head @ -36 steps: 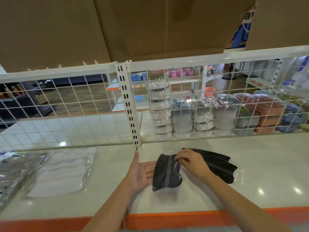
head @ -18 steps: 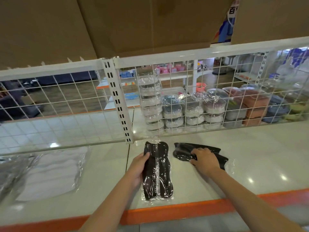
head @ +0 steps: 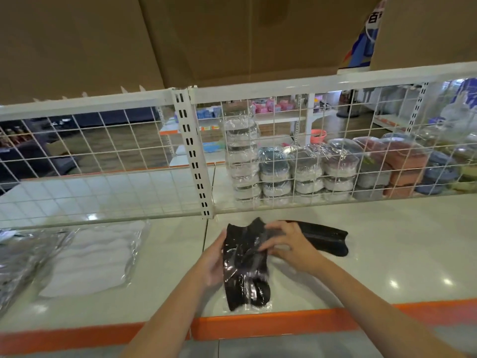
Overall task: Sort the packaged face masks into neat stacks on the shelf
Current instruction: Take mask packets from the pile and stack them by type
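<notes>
Near the front edge of the white shelf (head: 374, 267), a black face mask pack (head: 247, 293) in clear wrap lies flat. A second black mask pack (head: 244, 239) sits over its far end, and my right hand (head: 291, 246) holds this one with curled fingers. My left hand (head: 211, 262) rests flat against the left edge of these packs. One more black mask pack (head: 327, 239) lies just behind my right hand. At the left lies a white mask pack (head: 95, 257), with clear-wrapped grey packs (head: 15, 262) at the far left.
A white wire grid (head: 108, 161) with a slotted upright post (head: 193, 156) backs the shelf. Behind it stand stacks of wrapped containers (head: 296, 171). Cardboard boxes (head: 206, 34) sit on the shelf above. An orange strip (head: 284, 321) marks the front edge.
My right hand took a black pack from the pile on the right and brought it left onto the pack lying by my left hand. My left hand stayed at that pack's left edge.
</notes>
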A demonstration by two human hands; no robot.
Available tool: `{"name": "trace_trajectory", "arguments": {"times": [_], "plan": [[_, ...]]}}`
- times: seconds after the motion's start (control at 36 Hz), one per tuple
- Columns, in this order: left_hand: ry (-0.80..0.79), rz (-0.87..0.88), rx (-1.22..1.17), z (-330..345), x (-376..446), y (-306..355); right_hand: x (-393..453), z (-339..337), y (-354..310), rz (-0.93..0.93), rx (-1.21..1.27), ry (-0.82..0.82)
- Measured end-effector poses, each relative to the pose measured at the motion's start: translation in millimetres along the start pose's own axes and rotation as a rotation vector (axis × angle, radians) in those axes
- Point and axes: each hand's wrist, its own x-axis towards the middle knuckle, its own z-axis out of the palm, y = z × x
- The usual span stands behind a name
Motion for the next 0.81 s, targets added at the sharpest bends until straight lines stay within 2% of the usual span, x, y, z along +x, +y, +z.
{"name": "trace_trajectory", "arguments": {"times": [0.08, 0.11, 0.17, 0.22, 0.28, 0.39, 0.47, 0.67, 0.81], "plan": [[-0.058, 0.072, 0.147, 0.8, -0.6, -1.3, -3.6, 9.4, -2.0, -0.038, 0.023, -0.143], [-0.046, 0.109, 0.174, 0.9, -0.2, -2.3, -3.7, 10.7, -1.7, -0.01, 0.046, -0.146], [-0.007, 0.143, 0.165, 0.0, 1.5, -3.9, -0.7, 10.6, 5.1, 0.083, 0.042, -0.052], [0.019, 0.172, 0.159, -2.5, 4.6, -3.9, 3.4, 6.5, 16.7, 0.201, -0.115, 0.076], [0.027, 0.196, 0.144, -3.7, 5.1, -2.4, 3.6, -0.9, 28.7, 0.346, -0.294, 0.131], [0.007, 0.235, 0.172, -4.7, 2.6, 1.9, -3.2, -13.6, 44.2, 0.565, -0.509, 0.035], [0.006, 0.244, 0.189, -6.7, 3.2, 5.0, -5.3, -18.4, 47.5, 0.565, -0.541, 0.038], [0.005, 0.173, 0.163, -5.3, 4.3, 6.6, -5.9, -13.0, 43.2, 0.43, -0.545, 0.111], [0.058, 0.099, 0.199, -8.0, 5.7, 3.6, -4.5, -8.1, 37.5, 0.395, -0.318, 0.355]]}}
